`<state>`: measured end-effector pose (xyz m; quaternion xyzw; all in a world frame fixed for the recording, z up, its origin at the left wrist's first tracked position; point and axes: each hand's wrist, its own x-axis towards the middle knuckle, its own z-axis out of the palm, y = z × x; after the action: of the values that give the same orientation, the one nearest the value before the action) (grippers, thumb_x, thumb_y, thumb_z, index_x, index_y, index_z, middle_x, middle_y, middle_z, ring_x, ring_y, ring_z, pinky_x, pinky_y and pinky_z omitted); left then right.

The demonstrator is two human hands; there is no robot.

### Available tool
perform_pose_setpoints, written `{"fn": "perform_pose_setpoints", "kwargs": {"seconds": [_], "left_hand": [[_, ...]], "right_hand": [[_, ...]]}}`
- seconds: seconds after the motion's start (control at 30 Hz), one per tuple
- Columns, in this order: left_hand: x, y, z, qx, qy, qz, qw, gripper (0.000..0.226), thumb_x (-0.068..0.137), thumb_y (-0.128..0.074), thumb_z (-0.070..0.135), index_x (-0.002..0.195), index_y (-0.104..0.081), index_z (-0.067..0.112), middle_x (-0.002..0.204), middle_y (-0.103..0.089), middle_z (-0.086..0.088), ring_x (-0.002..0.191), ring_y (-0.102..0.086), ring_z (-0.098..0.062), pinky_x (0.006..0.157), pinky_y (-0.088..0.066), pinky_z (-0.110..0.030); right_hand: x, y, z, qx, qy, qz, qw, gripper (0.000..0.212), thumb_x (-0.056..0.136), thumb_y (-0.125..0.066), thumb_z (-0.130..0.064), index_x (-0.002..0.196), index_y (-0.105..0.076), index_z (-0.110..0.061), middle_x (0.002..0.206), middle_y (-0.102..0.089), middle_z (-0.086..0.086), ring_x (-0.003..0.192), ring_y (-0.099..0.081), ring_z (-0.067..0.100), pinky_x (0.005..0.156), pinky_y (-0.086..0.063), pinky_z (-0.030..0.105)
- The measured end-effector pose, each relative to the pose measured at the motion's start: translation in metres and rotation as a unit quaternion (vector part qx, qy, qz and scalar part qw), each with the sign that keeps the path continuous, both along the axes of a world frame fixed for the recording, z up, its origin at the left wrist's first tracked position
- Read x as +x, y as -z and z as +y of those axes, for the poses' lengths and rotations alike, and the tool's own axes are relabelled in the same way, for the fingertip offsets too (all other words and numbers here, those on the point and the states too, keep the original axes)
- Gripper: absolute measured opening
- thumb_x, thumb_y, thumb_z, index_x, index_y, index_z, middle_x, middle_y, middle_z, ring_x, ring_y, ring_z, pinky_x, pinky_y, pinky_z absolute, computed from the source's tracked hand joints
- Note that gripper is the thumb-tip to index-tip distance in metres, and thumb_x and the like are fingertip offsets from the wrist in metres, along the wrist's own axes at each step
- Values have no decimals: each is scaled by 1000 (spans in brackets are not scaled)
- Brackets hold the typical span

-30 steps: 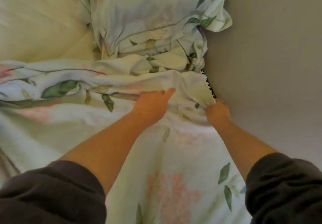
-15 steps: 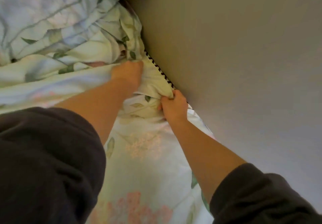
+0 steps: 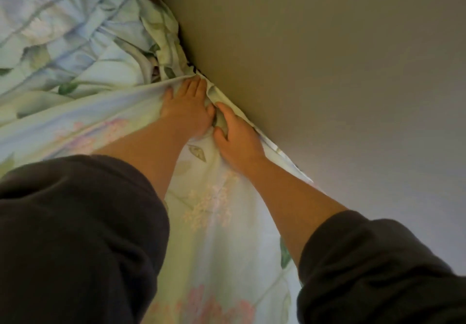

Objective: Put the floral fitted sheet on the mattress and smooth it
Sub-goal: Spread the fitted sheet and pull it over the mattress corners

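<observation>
Against the wall [image 3: 327,71], left hand [image 3: 186,108] presses flat on the floral sheet [image 3: 209,217]; right hand [image 3: 237,137] pinches a fold.

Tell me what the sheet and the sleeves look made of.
Sheet: thin woven cloth, probably cotton or a blend, matte; it bunches into fine soft creases. Sleeves: thick dark knit, perhaps fleece, matte; they fall in fat rounded folds.

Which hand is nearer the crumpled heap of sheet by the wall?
Left. The left hand presses the sheet just below the heap, fingertips at its edge. The right hand lies farther off, along the wall, pinching a fold.
</observation>
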<state>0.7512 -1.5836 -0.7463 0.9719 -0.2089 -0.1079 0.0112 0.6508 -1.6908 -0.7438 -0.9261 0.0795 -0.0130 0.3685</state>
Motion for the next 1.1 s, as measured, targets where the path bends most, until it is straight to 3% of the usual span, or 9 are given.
{"fn": "perform_pose_setpoints", "kwargs": {"seconds": [0.17,0.27,0.37,0.5,0.7,0.87,0.97,1.03,1.1], "left_hand": [[-2,-20,12,50,31,27,998,65,98,-20,49,152,-4,16,161,-3,-3,147,-7,-21,114,-17,-50],[-29,-29,20,49,148,-46,987,59,98,-30,33,152,-11,15,159,-13,-6,144,-18,-23,108,-29,-42],[-35,-38,23,69,255,-42,964,63,96,-38,28,151,-7,27,159,-11,2,144,-16,-19,105,-31,-39],[-26,-38,-1,141,209,-19,968,71,93,-48,25,150,-5,34,157,-10,6,141,-18,-21,97,-34,-47],[-26,-22,-20,170,164,-71,969,69,89,-53,24,146,-16,32,148,-22,7,128,-31,-24,83,-42,-44],[-22,-23,-24,183,177,-62,965,74,88,-57,26,146,-12,32,146,-22,5,128,-34,-24,87,-42,-41],[-33,-23,-17,201,187,-72,959,87,85,-60,35,149,0,28,151,-15,2,129,-30,-27,95,-36,-43],[-41,-19,-1,215,224,-67,948,105,81,-63,44,148,17,30,156,4,-3,135,-19,-35,102,-28,-51],[-47,-14,14,200,281,-69,936,109,85,-59,42,140,34,33,156,21,-2,143,-4,-38,108,-19,-58]], "right_hand": [[-20,-8,-10,-46,-28,34,998,61,93,-50,-23,150,-27,-25,142,-47,8,122,-49,26,99,-42,39],[-47,-8,-11,-96,-3,24,995,62,91,-53,-24,148,-29,-18,149,-39,6,133,-39,24,110,-31,37],[-57,-5,-7,-132,41,50,989,62,93,-47,-29,149,-25,-16,149,-37,7,134,-37,25,110,-28,39],[-52,2,0,-215,77,80,970,56,95,-37,-30,146,-27,-10,143,-43,12,129,-40,27,108,-25,39],[-41,3,12,-233,107,111,960,57,93,-37,-32,144,-28,-7,142,-40,12,128,-38,29,105,-26,42],[-43,0,16,-230,136,137,954,59,95,-33,-38,145,-24,-8,147,-35,11,133,-33,28,111,-20,42],[-49,2,21,-231,151,151,949,64,94,-32,-42,148,-19,-9,150,-30,10,137,-27,28,115,-14,45],[-56,3,24,-236,155,149,948,69,92,-34,-47,150,-17,-11,151,-29,9,137,-25,29,115,-12,47],[-69,2,21,-242,151,110,952,69,90,-38,-47,149,-23,-13,150,-33,9,135,-30,30,114,-15,46]]}}
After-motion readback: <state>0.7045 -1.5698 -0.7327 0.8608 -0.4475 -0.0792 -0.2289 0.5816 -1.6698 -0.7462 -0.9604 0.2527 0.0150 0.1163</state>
